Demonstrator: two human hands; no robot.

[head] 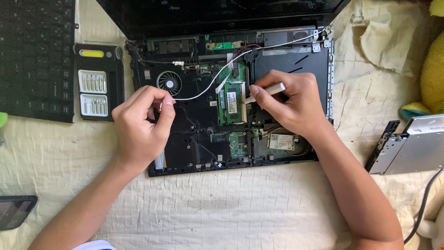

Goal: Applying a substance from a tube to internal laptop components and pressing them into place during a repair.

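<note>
An opened laptop point(231, 97) lies on a cream cloth point(231, 208), near the cloth's far edge, its keyboard cover off and its boards bare.

The right hand point(289, 102) rests over the laptop's middle, fingers closed narrowly on a white tool point(268, 91). The tool runs out leftward past the fingertips; its tip touches the right edge of the green memory card point(232, 103), which lies flat in its slot just left of the fingers. The heel of this hand covers part of the small white card point(280, 141) near the laptop's near edge.

The left hand point(141, 122) sits over the laptop's left edge, thumb and forefinger pinched on the end of a white cable point(208, 88). The cable runs from the pinch rightward and up, crossing above the memory card toward the far right corner of the laptop. The fan point(169, 82) lies just beyond the left fingertips.

Left of the laptop a bit case point(98, 82) stands open, touching a black keyboard point(37, 55) at the cloth's far left corner. A silver drive point(409, 146) lies well apart near the right edge, a phone point(15, 210) at the near left. Bare cloth stretches along the near edge between the forearms.
</note>
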